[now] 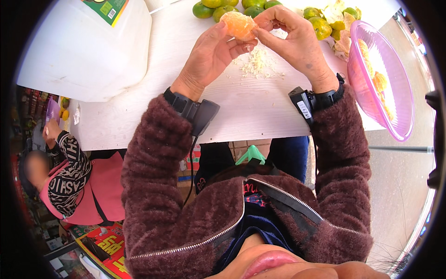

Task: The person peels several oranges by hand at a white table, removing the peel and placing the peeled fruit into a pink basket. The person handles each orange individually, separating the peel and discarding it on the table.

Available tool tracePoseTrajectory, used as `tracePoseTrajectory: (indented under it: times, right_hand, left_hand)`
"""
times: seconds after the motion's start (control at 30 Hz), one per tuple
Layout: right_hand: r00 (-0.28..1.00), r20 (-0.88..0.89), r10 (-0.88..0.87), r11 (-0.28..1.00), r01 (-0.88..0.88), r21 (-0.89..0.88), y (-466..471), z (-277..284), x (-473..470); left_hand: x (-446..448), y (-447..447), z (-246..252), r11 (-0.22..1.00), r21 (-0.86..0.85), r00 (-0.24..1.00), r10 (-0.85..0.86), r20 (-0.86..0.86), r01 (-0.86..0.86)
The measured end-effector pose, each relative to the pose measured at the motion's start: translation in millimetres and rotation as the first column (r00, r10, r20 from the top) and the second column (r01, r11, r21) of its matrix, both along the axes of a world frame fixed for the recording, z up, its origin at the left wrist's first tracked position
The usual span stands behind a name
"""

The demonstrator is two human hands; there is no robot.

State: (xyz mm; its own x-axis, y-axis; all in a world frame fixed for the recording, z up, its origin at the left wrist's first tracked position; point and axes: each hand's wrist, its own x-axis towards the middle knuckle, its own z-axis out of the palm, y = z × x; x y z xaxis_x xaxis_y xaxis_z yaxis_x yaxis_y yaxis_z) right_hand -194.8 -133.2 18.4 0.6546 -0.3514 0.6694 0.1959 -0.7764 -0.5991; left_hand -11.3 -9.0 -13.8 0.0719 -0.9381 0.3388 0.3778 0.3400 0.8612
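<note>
A peeled mandarin [239, 26], orange with white pith strands on it, is held above the table in my left hand [212, 48]. The left thumb lies on its near-left side and the fingers curl beneath it. At the fruit's right end, the thumb and forefinger of my right hand [294, 40] pinch its surface; whether a strand is between them is too small to tell. Below the hands, a scattered heap of pith shreds [258, 64] lies on the white wood-grain table [230, 104].
Several green mandarins [204, 10] sit at the far edge. Right of them are yellow-green mandarins [320, 28] and loose peel [343, 43]. A pink plastic basin [400, 87] holds peeled mandarins [379, 82]. A large white plastic jug [87, 52] stands left; beyond it sits another person [76, 181].
</note>
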Motion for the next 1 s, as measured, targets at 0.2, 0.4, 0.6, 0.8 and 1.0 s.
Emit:
tracePoseTrajectory:
  times: [0.2,0.4,0.6,0.8,1.0]
  right_hand:
    - [1.000,-0.009,0.019,0.999,-0.020,-0.026,-4.7,-0.8,-0.7]
    - [0.997,0.028,-0.066,0.996,0.068,-0.063,-8.8,-5.2,0.1]
    - [0.999,0.033,0.035,0.999,-0.036,0.010,-10.5,-6.7,-0.2]
    - [0.999,-0.042,0.030,0.999,-0.031,-0.017,-1.9,-1.8,-1.1]
    - [0.997,-0.068,0.045,0.999,-0.044,0.011,3.2,0.8,1.4]
  left_hand:
    - [5.2,1.9,-0.8,0.999,0.018,0.999,-0.045,0.021,0.044]
    - [6.6,3.0,0.6,0.995,0.039,0.994,-0.091,0.067,0.089]
    - [7.4,3.1,0.0,0.996,0.035,0.996,-0.087,0.021,0.086]
    - [8.2,1.9,0.7,0.994,0.006,0.994,-0.109,-0.012,0.109]
    - [5.2,2.0,0.5,0.999,0.026,0.998,-0.045,0.046,0.044]
